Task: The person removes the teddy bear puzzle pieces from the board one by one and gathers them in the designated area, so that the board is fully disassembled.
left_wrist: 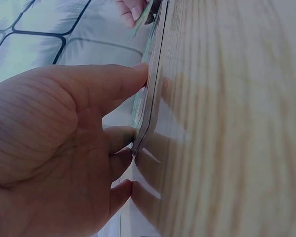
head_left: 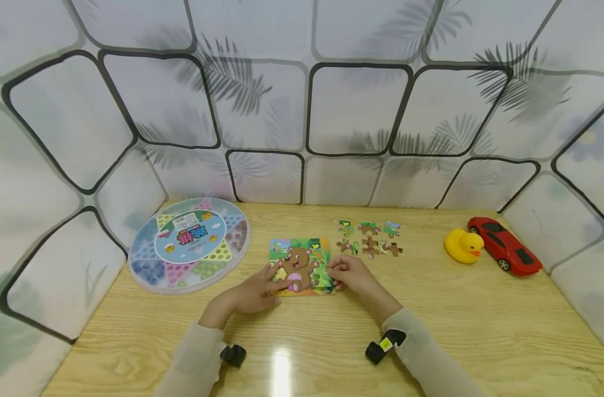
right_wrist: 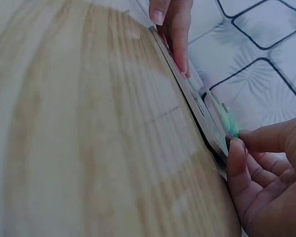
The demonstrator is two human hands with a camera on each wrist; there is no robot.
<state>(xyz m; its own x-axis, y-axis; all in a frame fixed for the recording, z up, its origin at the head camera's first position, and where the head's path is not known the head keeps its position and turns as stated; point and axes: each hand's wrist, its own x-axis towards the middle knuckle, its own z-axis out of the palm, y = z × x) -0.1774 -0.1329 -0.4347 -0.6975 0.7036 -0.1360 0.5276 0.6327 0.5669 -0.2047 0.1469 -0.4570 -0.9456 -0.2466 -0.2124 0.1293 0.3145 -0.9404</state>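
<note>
A jigsaw puzzle board [head_left: 298, 270] with a brown bear picture lies flat on the table in the head view. My left hand [head_left: 257, 288] rests on its left side, thumb and fingers spread and fairly straight on the surface and edge. At the board's right side, my right hand [head_left: 353, 274] pinches a green puzzle piece [right_wrist: 226, 117] between thumb and index finger. In the right wrist view this piece is tilted, its near end raised over the board's edge. Several loose puzzle pieces [head_left: 370, 246] lie in two rows beyond the right hand.
A round board game case [head_left: 143, 251] with coloured star points lies at the left. On the right are a yellow rubber duck [head_left: 463, 246] and a red toy car [head_left: 505, 246]. Patterned fabric walls [head_left: 356, 110] border the wooden table [head_left: 321, 353] at the back and sides.
</note>
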